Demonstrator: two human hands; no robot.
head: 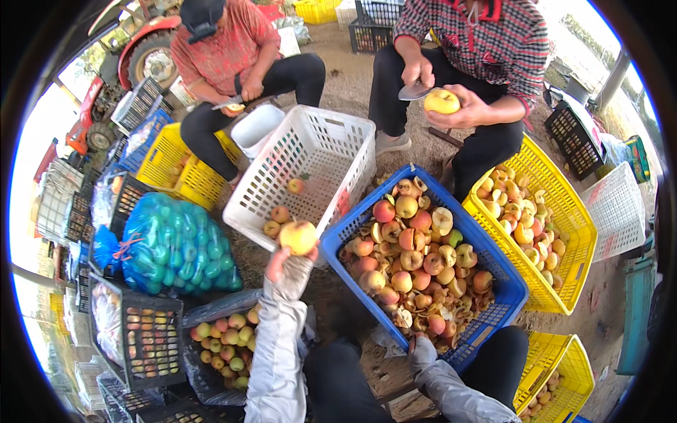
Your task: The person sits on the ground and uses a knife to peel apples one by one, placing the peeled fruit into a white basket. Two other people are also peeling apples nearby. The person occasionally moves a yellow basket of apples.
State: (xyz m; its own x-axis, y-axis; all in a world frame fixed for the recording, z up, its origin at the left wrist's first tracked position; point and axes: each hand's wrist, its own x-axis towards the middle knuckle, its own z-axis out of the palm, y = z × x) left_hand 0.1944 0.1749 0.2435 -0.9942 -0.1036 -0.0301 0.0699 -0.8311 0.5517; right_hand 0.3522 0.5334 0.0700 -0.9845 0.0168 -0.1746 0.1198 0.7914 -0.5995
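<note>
My left hand (290, 264), in a pale fingerless covering, holds up a yellow apple (298, 237) over the near corner of a white plastic crate (240, 207). A few apples (280, 214) lie in that crate. My right hand (420, 351) is at the near edge of a blue plastic crate (508, 275), its fingers partly hidden by the rim and fruit, so its hold is unclear. Whole and cut apples, peel and scraps (412, 259) fill much of the blue crate.
Two people sit opposite, one holding a knife (414, 92) and an apple (442, 101), the other cutting fruit. A yellow crate of apples (587, 248) stands right; a bag-lined container of apples (227, 343) and a blue bag of round items (180, 243) stand left. A tractor (153, 58) is behind.
</note>
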